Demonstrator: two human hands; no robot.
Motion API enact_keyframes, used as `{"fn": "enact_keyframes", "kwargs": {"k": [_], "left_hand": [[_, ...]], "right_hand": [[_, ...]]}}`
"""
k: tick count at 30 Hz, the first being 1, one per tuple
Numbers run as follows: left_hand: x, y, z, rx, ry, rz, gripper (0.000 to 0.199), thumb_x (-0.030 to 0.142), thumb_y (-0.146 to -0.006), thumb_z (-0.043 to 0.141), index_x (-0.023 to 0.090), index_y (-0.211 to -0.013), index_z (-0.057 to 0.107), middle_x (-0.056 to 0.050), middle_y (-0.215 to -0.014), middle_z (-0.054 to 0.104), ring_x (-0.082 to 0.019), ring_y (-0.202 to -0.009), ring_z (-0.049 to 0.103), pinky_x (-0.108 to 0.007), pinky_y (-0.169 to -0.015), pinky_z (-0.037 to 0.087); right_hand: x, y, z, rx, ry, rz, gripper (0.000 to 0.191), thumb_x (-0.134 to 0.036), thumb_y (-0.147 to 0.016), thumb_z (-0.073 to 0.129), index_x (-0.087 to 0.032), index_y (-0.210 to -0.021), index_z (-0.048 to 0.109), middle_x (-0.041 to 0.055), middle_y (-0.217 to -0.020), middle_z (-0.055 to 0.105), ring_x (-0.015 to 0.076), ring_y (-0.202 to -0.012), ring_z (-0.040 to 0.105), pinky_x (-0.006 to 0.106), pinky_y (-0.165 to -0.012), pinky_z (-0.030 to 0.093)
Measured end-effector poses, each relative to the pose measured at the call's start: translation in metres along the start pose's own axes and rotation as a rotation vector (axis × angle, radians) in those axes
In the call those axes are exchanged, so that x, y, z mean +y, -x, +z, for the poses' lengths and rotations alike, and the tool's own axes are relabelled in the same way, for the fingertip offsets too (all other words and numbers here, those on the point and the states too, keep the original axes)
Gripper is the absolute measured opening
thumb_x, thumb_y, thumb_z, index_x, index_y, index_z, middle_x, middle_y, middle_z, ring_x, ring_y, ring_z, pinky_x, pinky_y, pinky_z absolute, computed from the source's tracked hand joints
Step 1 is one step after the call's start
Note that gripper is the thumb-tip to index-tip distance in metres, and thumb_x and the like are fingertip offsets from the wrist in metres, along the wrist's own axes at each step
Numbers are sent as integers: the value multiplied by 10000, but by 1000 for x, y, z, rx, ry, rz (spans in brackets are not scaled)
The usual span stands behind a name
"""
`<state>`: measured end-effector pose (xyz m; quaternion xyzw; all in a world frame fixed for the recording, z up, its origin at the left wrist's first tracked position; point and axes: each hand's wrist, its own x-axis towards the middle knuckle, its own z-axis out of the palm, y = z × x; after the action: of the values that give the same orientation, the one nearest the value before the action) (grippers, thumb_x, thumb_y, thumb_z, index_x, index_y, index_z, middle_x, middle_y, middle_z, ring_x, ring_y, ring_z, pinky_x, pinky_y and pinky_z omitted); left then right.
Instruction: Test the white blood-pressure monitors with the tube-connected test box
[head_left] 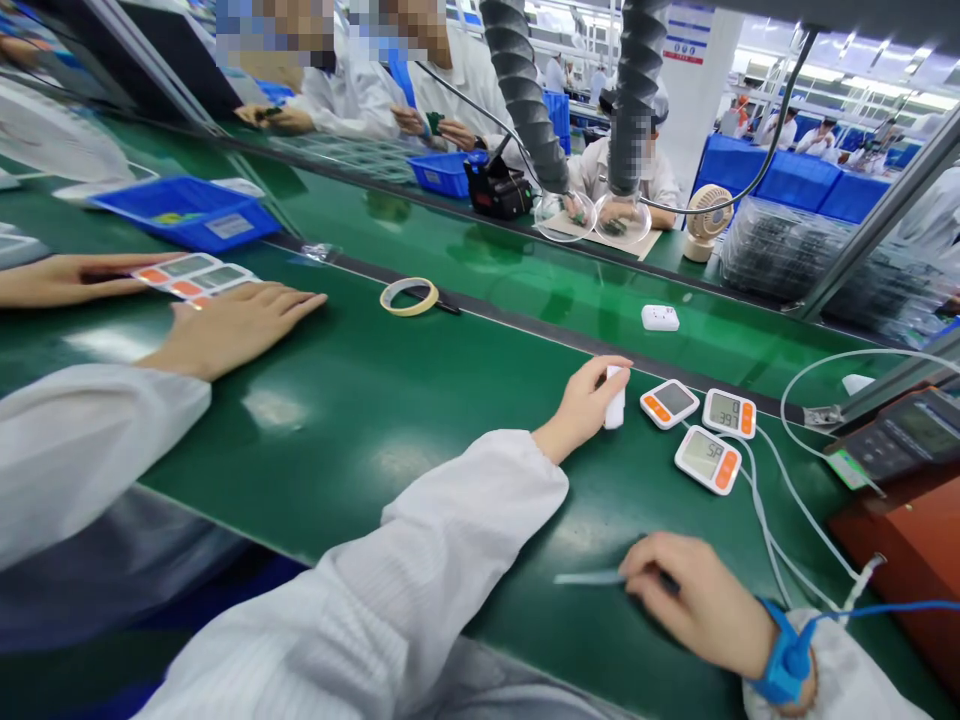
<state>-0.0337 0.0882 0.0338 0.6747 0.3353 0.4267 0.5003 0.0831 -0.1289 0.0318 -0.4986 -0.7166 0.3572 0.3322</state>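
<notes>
**White unit [615, 398] in the left hand [576, 405], pale strip [586, 578] in the right hand [697, 595], over a green bench [337, 430]**

Clock directions run from the left hand, with 12 toward the top of the view. The bench is smooth and glossy, marked by pale reflections; beyond a dark lengthwise edge lies a shinier green strip [510, 265], where another white unit [660, 318] rests at 2 o'clock. A tape roll [409, 297] lies at 10, with a blue tray [187, 212] farther that way. At 3, just beside the hand, sit three white-and-orange display units [707, 460], with pale cables [765, 520] near them. Two ribbed ducts [634, 100] hang at 12 in a bright workroom, where white-clad people [352, 90] sit across at 11.

The left hand is closed around the white unit, which stands on edge just above or on the bench; which, I cannot tell. Its face is hidden. The right hand, at 5 o'clock, is partly curled, pinching the pale strip; motion blurs the strip, and its inner end disappears behind the fingers. At 9, a neighbour's hands [240, 325] partly cover a group of display pieces [199, 275], and that person's body is cut off. An orange-red box [907, 540] at 4 runs out of view.
</notes>
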Motion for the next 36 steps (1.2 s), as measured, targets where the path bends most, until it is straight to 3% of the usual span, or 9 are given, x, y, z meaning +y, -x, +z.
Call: {"fn": "enact_keyframes", "kwargs": {"k": [3, 5, 7, 11, 16, 24, 30, 36], "left_hand": [[5, 29, 28, -113, 606, -153, 491, 592, -822, 581, 121, -941, 650, -102, -872, 667, -205, -722, 636, -317, -668, 504], [9, 52, 44, -268, 768, -231, 490, 582, -785, 658, 106, -899, 662, -99, -832, 667, -194, -705, 633, -297, -654, 495], [13, 69, 54, -387, 863, -322, 479, 559, -772, 698, 101, -911, 669, -100, -835, 669, -199, -733, 641, -301, -685, 499], [18, 77, 54, -422, 901, -394, 464, 542, -769, 718, 108, -927, 672, -99, -861, 668, -198, -757, 636, -300, -706, 495], [21, 68, 47, -421, 809, -381, 527, 610, -732, 728, 121, -921, 670, -88, -883, 651, -183, -750, 611, -276, -659, 480], [27, 73, 46, -503, 591, -308, 556, 666, -779, 657, 131, -929, 666, -64, -832, 632, -157, -726, 574, -259, -649, 455], [26, 71, 46, -514, 523, -252, 510, 629, -825, 616, 133, -934, 661, -66, -856, 635, -171, -767, 575, -272, -685, 459], [26, 71, 46, -512, 455, -190, 485, 602, -863, 565, 132, -943, 659, -62, -831, 623, -164, -740, 548, -262, -652, 429]], "right_hand": [[12, 0, -14, 371, -26, 66, 272, -201, -1020, 426, -209, -1257, 559, 55, -978, 687, 142, -755, 659, 267, -700, 551], [17, 0, -21, 560, 66, 31, 340, -196, -1026, 422, -217, -1342, 543, 66, -997, 666, 153, -794, 656, 290, -730, 562], [18, 1, -28, 641, 209, -20, 350, -177, -1025, 418, -231, -1322, 593, 72, -999, 642, 172, -868, 644, 320, -791, 556], [13, 0, -33, 646, 407, -36, 287, -208, -1011, 481, -233, -1230, 665, 94, -1104, 636, 213, -999, 634, 346, -839, 550], [11, 3, -30, 654, 457, -8, 102, -283, -980, 595, -243, -988, 689, 40, -915, 675, 188, -805, 655, 300, -694, 547], [11, 4, -30, 518, 428, -69, 128, -196, -984, 554, -255, -1028, 659, 22, -937, 695, 177, -843, 667, 291, -754, 536], [6, 6, -35, 432, 381, -132, 161, -270, -981, 567, -240, -1122, 640, 39, -948, 671, 188, -838, 646, 301, -729, 527], [9, 7, -31, 569, 478, -56, 222, -217, -1004, 530, -261, -1168, 673, 53, -1006, 661, 189, -888, 651, 300, -754, 533]]}}
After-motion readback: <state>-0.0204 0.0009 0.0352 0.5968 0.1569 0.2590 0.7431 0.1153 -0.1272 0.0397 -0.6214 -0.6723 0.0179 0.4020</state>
